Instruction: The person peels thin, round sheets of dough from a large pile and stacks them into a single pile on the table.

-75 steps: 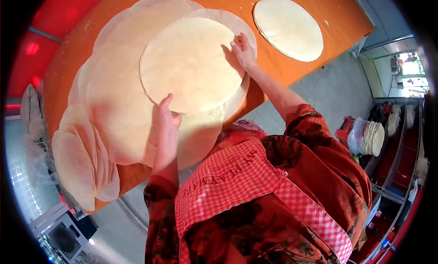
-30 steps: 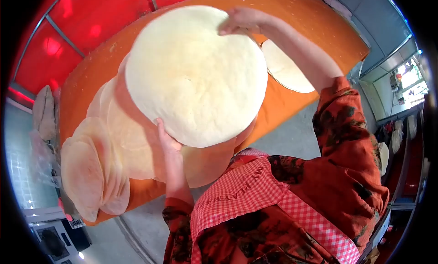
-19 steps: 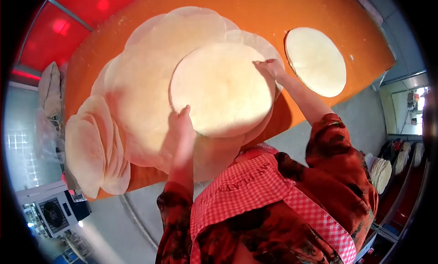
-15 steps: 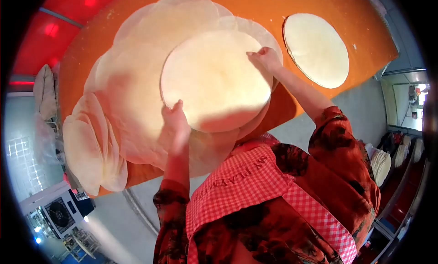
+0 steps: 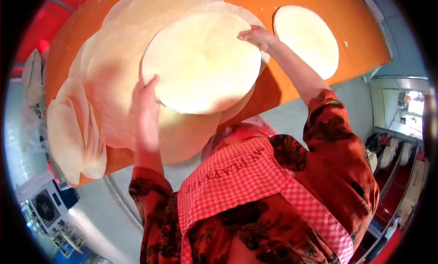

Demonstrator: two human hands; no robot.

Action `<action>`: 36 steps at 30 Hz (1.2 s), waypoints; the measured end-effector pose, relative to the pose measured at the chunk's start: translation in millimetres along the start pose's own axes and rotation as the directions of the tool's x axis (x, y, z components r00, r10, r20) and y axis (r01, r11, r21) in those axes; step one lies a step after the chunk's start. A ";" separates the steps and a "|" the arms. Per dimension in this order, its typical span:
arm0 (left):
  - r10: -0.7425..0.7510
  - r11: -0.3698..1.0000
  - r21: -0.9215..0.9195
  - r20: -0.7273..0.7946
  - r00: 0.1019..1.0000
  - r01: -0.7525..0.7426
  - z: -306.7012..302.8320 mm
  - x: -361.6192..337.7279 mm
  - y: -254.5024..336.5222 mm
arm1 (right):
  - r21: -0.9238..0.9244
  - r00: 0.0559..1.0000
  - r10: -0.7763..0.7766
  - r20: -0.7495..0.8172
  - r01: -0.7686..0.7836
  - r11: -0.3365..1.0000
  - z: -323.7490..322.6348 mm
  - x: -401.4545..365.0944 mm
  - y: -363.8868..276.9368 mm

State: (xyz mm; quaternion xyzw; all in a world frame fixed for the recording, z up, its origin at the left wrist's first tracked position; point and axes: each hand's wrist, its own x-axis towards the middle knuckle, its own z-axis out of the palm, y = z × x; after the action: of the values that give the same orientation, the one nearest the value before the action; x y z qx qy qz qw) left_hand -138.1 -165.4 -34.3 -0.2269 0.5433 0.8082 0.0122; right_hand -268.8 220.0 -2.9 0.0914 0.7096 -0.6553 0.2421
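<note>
My left hand [image 5: 148,96] grips the lower left rim of a pale round flatbread stack [image 5: 200,63], thumb on top and fingers hidden beneath. My right hand [image 5: 259,36] is closed on the upper right rim of the same stack, with the fingers partly out of sight. The stack tilts a little, and a shadow falls along its lower edge. Under it lie wide, thin, overlapping flatbread sheets [image 5: 109,86], spread across the orange table [image 5: 269,92]. How many rounds I hold cannot be made out.
To the right of my right arm lies another round flatbread stack [image 5: 306,42]. Several folded sheets [image 5: 75,131] hang at the table's left edge. Past the table's right side is a shelf [image 5: 397,172] with cloth-like items. A machine with a fan [image 5: 45,209] stands at lower left.
The whole view has shifted, moving everything up and left. Both hands still grip the flatbread stack, which looks slightly larger and raised. My left hand has moved further left along with it.
</note>
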 end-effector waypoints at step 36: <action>-0.087 0.995 -0.064 -0.300 0.950 0.071 -45.6 -88.3 -8.1 | 0.126 0.908 0.180 0.379 -0.243 0.962 100.3 40.3 -34.1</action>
State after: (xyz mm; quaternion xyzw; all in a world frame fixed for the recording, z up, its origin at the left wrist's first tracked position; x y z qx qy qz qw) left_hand -40.6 -182.4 -21.7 -0.3696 0.5079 0.7768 -0.0446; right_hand -296.6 110.6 6.2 0.0654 0.5797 -0.6889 0.4302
